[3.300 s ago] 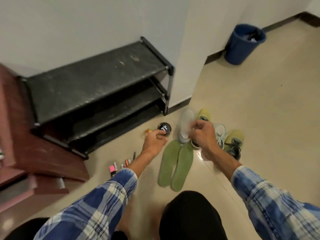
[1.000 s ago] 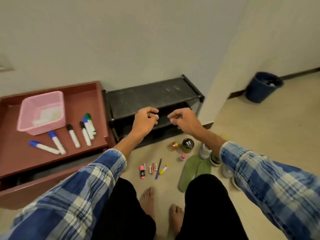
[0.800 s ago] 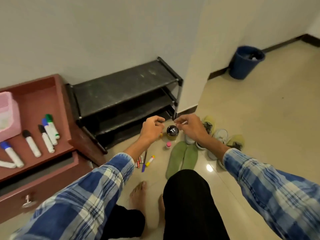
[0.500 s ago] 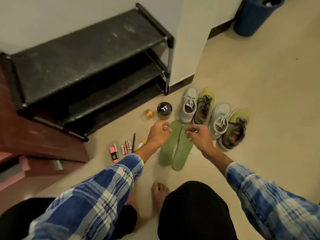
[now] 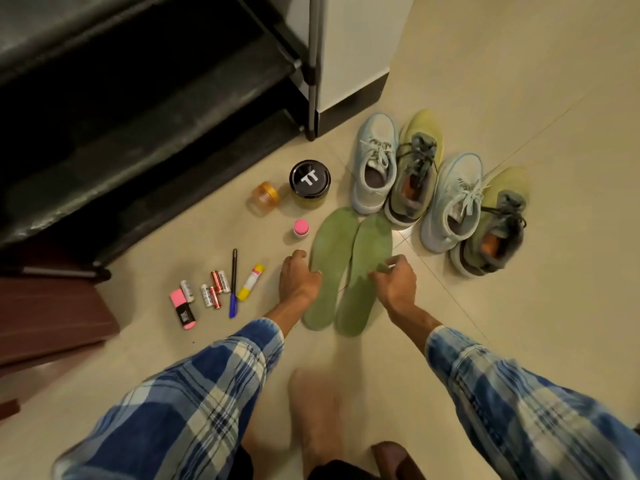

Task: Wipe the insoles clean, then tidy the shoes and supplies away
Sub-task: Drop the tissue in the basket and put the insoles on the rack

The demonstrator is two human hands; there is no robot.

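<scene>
Both insoles mid-frame look unwiped; my left hand rests on one, right hand pinches a small scrap; shoes, supplies untidied

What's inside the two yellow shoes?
Orange lining shows in the right yellow shoe and the left yellow shoe; farther in, toward the toes, is covered.

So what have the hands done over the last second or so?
Both dropped from mid-air to the insoles: the left hand rests on the left insole, the right hand seems to pinch the right insole. The shoes, black-lidded jar and pen lie as before.
</scene>
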